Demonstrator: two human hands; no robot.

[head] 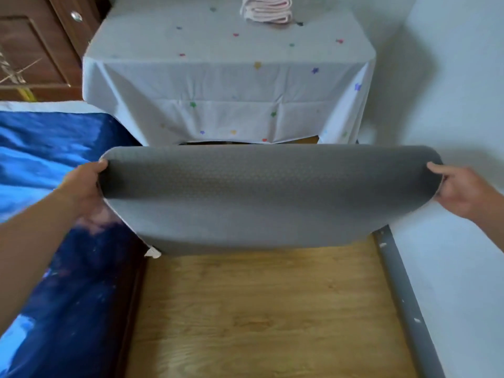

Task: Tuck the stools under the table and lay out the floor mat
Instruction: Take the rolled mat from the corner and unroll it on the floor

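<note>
A grey textured floor mat [261, 203] hangs folded over itself in the air above the wooden floor [267, 309], in front of the table. My left hand [84, 184] grips its left end and my right hand [461, 189] grips its right end. Behind the mat stands the table [231, 85], draped in a white cloth with coloured stars. The cloth hangs almost to the floor. Just a dark gap shows beneath its hem, and I see no stools.
A bed with a blue cover [54, 214] runs along the left. A white wall [458, 105] with a grey skirting strip [403, 296] closes the right side. A folded pink cloth [267, 9] lies on the table. A brown wooden cabinet [35, 45] stands at the back left.
</note>
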